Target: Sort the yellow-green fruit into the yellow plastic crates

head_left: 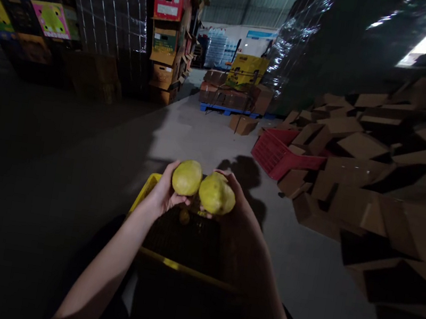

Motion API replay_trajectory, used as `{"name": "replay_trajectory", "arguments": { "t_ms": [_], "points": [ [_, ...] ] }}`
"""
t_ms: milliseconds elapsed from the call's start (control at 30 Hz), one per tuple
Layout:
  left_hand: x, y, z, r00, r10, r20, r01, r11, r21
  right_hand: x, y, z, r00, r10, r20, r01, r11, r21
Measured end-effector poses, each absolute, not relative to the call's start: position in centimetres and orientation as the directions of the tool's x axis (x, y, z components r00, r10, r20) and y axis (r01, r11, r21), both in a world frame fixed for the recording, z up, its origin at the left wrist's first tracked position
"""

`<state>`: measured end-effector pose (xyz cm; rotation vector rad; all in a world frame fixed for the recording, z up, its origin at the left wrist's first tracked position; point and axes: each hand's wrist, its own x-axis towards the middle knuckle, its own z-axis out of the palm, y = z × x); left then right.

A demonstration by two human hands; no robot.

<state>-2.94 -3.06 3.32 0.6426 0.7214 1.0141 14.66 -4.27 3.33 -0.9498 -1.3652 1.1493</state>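
My left hand (166,190) is wrapped around the side and underside of a smooth, rounded yellow-green fruit (187,177). A second yellow-green fruit (215,193), lumpier and a little pear-shaped, is gripped from the right by my right hand (233,181), which is mostly behind it and in shadow. The fruits are held side by side, almost touching; their exact kind is unclear. Below them stands a yellow plastic crate (170,263) with a dark inside. One small round yellowish thing (184,217) shows in the crate, too dim to name.
To the right, a red plastic basket (274,153) leans at a big heap of cardboard boxes (362,188). Farther off, a blue pallet (226,111) bears cartons and a yellow box (246,72). Stacked cartons (166,44) and a wrapped stack (107,8) stand left of the aisle.
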Motion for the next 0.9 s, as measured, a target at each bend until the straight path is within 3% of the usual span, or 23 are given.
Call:
{"name": "replay_trajectory", "arguments": {
  "t_ms": [100, 200, 333, 500, 700, 800, 900],
  "points": [
    [-3.1, -3.2, 3.7, 0.496, 0.839, -0.226, -0.59, 0.516, 0.621, 14.8, -3.7, 3.3, -0.269, 0.963, -0.006, -0.273, -0.082, -0.959],
    [-3.1, -3.5, 4.4, 0.549, 0.789, -0.277, -0.623, 0.607, 0.493, 15.0, -3.6, 3.3, -0.367, 0.925, -0.096, -0.435, -0.262, -0.861],
    [-2.8, -4.2, 5.8, 0.535, 0.752, -0.386, -0.7, 0.65, 0.296, 15.1, -3.9, 3.4, -0.401, 0.909, -0.115, -0.507, -0.324, -0.799],
    [-2.9, -5.1, 7.3, 0.54, 0.748, -0.386, -0.77, 0.624, 0.133, 14.8, -4.3, 3.8, -0.438, 0.871, -0.222, -0.632, -0.474, -0.613],
    [-3.3, -6.2, 8.6, 0.524, 0.775, -0.353, -0.789, 0.598, 0.142, 15.5, -4.3, 4.0, -0.488, 0.86, -0.147, -0.665, -0.476, -0.576],
    [-3.2, -6.5, 8.8, 0.509, 0.798, -0.323, -0.793, 0.581, 0.185, 15.8, -4.2, 3.9, -0.44, 0.895, -0.08, -0.596, -0.357, -0.719],
    [-3.1, -6.5, 8.5, 0.485, 0.809, -0.332, -0.783, 0.571, 0.246, 15.8, -4.3, 3.8, -0.366, 0.931, 0.017, -0.407, -0.143, -0.902]
  ]
}}
